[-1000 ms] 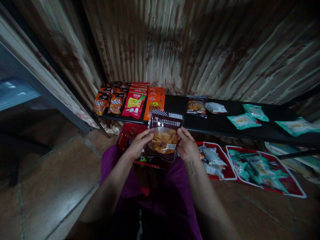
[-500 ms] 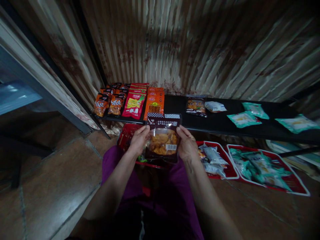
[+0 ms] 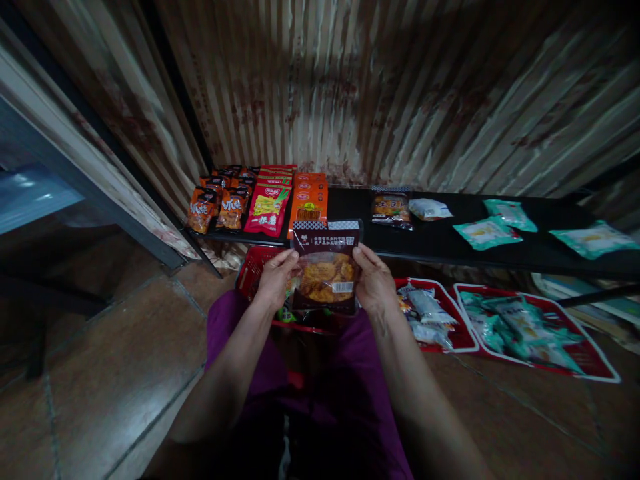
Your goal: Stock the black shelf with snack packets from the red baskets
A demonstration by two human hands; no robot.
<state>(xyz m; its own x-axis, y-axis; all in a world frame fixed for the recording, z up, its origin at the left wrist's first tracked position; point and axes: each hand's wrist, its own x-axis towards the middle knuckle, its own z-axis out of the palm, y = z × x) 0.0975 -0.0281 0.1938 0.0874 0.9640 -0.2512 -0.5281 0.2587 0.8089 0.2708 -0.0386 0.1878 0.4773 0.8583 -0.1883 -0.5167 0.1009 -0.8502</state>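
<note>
A dark brown snack packet (image 3: pixel 325 273) with a clear window and a white barcode label is held upright above a red basket (image 3: pixel 249 267). My left hand (image 3: pixel 277 277) pinches its left edge, fingers closed. On the opposite edge, my right hand (image 3: pixel 374 277) grips the packet between thumb and fingers. Just behind the packet, orange packets (image 3: pixel 309 203) lie on the black shelf (image 3: pixel 345 207), beside red packets (image 3: pixel 269 208) and small orange-and-black packets (image 3: pixel 203 208). Green packaging shows in the red basket, partly hidden by the packet and my left hand.
Further right on the shelf lie a brown packet (image 3: pixel 391 208), a white packet (image 3: pixel 431 209) and several teal packets (image 3: pixel 486 233). Below stand a red basket of white packets (image 3: pixel 463 337) and another of teal packets (image 3: pixel 603 360). A dark post (image 3: pixel 175 73) rises at the left.
The brown packet has risen slightly and tilted so its front faces me more. Both hands still hold its edges. A little more green packaging shows in the basket beneath.
</note>
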